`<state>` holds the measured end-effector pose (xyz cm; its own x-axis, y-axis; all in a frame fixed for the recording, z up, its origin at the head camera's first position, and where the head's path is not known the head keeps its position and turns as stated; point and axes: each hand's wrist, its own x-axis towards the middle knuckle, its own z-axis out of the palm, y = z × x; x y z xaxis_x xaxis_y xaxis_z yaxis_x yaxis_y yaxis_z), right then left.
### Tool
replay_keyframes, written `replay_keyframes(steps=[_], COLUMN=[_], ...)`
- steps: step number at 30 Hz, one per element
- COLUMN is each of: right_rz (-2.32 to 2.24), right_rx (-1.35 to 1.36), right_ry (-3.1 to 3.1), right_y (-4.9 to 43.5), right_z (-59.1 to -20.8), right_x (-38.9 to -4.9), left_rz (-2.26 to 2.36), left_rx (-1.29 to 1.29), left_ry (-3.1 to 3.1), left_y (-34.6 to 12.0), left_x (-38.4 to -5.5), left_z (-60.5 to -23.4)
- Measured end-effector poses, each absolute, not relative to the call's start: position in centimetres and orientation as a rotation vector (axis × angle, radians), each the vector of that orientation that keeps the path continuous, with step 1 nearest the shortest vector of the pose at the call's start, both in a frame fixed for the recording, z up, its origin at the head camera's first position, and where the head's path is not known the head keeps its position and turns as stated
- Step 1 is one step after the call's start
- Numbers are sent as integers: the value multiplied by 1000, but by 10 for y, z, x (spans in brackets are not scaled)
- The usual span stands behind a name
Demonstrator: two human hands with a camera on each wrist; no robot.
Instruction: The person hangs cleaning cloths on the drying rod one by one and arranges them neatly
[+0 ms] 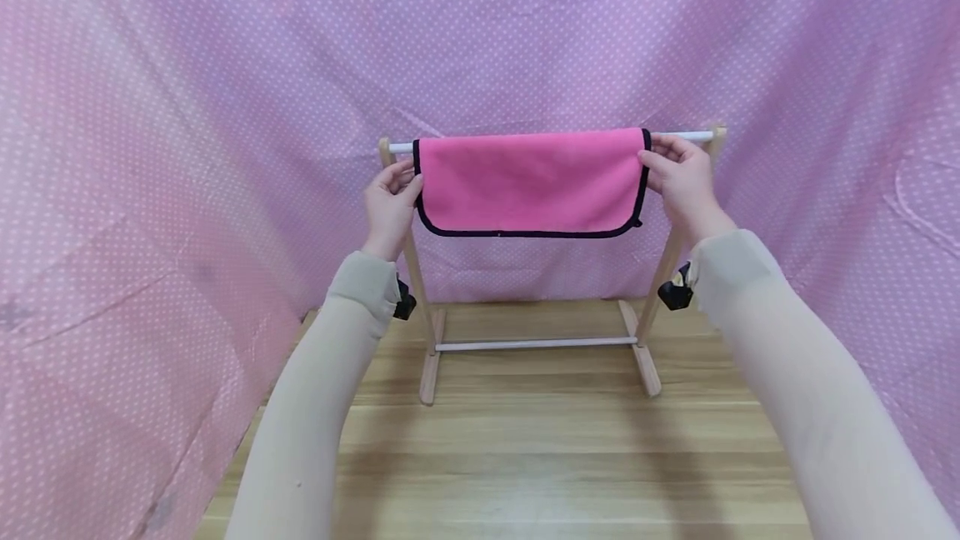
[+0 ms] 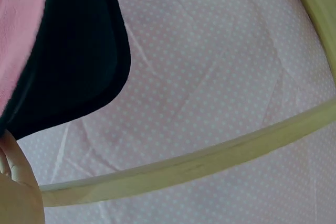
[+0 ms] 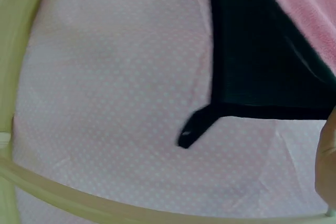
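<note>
A pink towel (image 1: 532, 182) with black edging hangs folded over the white top rail (image 1: 682, 137) of a wooden rack. Its black underside (image 2: 73, 45) shows in the left wrist view. In the right wrist view, a small black loop (image 3: 195, 128) sticks out from one corner. My left hand (image 1: 390, 205) pinches the towel's left edge just below the rail, thumb in front. Opposite it, my right hand (image 1: 686, 182) pinches the right edge near the rail, its thumb also on the front. Fingertips behind the cloth are partly hidden.
The rack's wooden side posts (image 1: 417, 273) stand on feet (image 1: 641, 357) on a wood-grain floor (image 1: 525, 448). A white lower bar (image 1: 536, 345) joins them. Pink dotted fabric (image 1: 517, 40) drapes behind and at both sides, close to the rack.
</note>
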<state>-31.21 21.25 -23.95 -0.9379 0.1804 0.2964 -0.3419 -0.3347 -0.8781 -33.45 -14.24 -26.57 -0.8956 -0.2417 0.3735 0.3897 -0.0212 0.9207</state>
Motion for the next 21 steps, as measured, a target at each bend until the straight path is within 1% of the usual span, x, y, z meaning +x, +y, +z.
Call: replay_keyframes(steps=[4, 8, 17, 21], right_rz=[2384, 2463, 2485, 2405], right_rx=[206, 221, 196, 179], right_ry=[-1513, -1422, -1427, -1534], right_y=[217, 222, 231, 232], right_z=[-226, -221, -234, -243], right_x=[-310, -309, -309, -310], left_rz=[-1957, -1966, -1907, -1855], left_rx=[-182, -233, -316, -344], left_ry=[-1845, -1827, -1891, -1889], left_y=[-139, -136, -136, -139], left_x=[-335, -334, -333, -335], left_z=[-263, -263, -279, -286])
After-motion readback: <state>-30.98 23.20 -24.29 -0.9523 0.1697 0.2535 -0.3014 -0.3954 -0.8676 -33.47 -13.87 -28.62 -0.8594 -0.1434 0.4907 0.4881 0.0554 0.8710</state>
